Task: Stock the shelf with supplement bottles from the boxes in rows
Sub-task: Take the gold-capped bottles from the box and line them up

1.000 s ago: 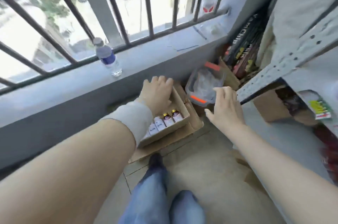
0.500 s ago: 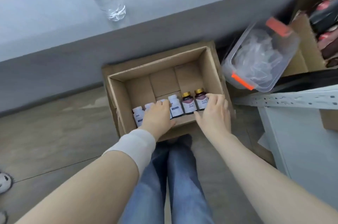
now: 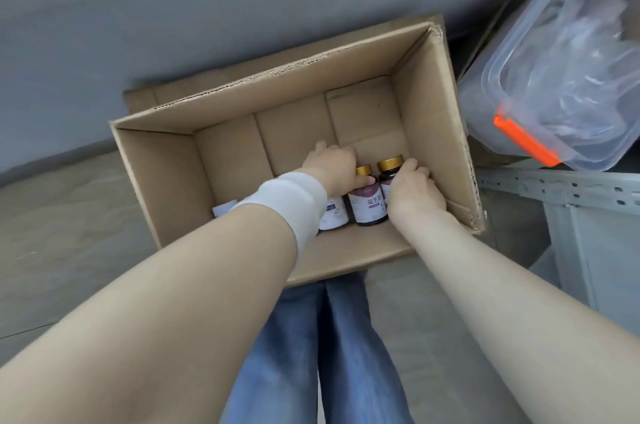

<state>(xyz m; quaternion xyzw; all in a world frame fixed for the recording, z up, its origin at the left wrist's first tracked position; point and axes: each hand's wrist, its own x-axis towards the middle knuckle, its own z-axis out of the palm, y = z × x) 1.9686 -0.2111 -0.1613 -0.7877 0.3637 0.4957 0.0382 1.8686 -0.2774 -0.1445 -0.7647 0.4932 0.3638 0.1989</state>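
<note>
An open cardboard box [image 3: 433, 104] stands on the floor below me. Along its near wall stands a row of supplement bottles: white ones [image 3: 334, 214] on the left and two dark ones with gold caps on the right. My left hand [image 3: 334, 163] reaches over the row, and its thumb and fingers grip the top of the left dark bottle [image 3: 367, 207]. My right hand [image 3: 414, 189] is curled round the right dark bottle [image 3: 389, 169], of which only the cap and shoulder show. My left forearm hides most of the white bottles.
A clear plastic tub [image 3: 561, 77] with an orange clip lies tilted to the right of the box. A grey metal shelf frame [image 3: 561, 186] stands at the right. A grey wall runs behind the box. My legs in jeans [image 3: 318, 354] are below.
The view has dropped closer over the box. Both hands have gone deeper in: the left moved right from the white bottles to a dark bottle, and the right has closed round the other.
</note>
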